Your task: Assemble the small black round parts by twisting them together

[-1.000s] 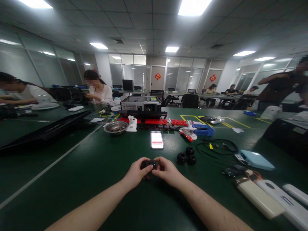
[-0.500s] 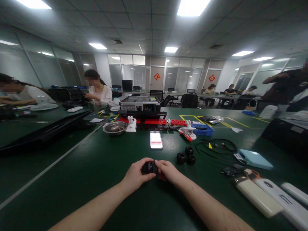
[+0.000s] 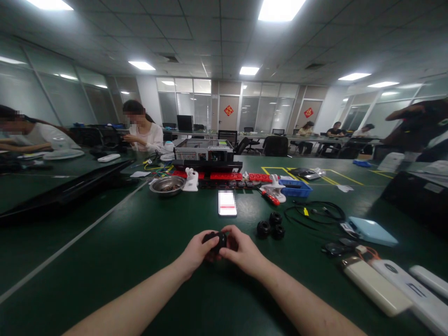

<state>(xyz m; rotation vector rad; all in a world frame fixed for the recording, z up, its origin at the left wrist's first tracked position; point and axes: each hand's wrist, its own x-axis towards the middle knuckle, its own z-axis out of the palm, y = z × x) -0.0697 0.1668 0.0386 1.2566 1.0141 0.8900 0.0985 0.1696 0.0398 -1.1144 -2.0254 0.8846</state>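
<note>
My left hand (image 3: 196, 252) and my right hand (image 3: 241, 252) meet just above the green table (image 3: 122, 247), both closed round one small black round part (image 3: 217, 239). Fingertips of both hands pinch it from either side, so much of it is hidden. Three similar black round parts (image 3: 270, 226) lie grouped on the table a little to the right of my right hand. A phone (image 3: 227, 203) with a lit screen lies flat just beyond my hands.
A metal bowl (image 3: 167, 185), red strips (image 3: 227, 177), a blue tray (image 3: 297, 188) and an open computer case (image 3: 205, 151) stand further back. Black cable (image 3: 315, 213), a light blue box (image 3: 373, 231) and white devices (image 3: 380, 287) lie right. A dark monitor (image 3: 66, 191) lies left. People sit at other tables.
Both hands have kept the black part between them, shifting their fingers around it and turning it slightly. A person at the far right has moved further out of view.
</note>
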